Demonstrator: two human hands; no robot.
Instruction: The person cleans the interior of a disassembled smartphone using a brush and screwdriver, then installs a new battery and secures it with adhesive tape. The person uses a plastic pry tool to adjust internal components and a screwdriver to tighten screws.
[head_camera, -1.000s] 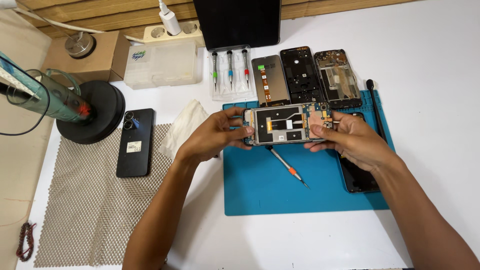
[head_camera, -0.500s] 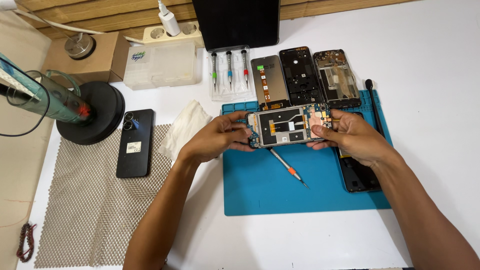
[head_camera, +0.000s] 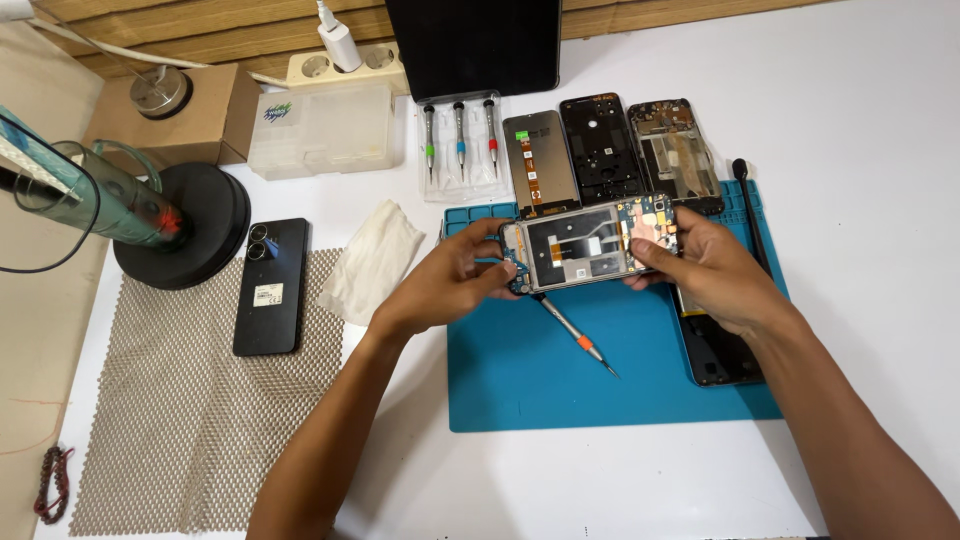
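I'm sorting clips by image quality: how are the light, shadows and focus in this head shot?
Head view: even, soft light; only faint shadows under the left hand and right hand on the blue mat; the opened phone they hold is sharp, with no strong glare; the screwdriver is crisp; the white table is bright but not blown out; the holder at the left edge looks stretched.

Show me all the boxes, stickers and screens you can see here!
Cardboard box: back left, brown, round metal disc on top.
Clear plastic case: beside it, boxy, small colourful sticker.
Dark tablet screen: back centre, black, blank.
White sticker on the black phone: left, on mesh mat, small rectangle.
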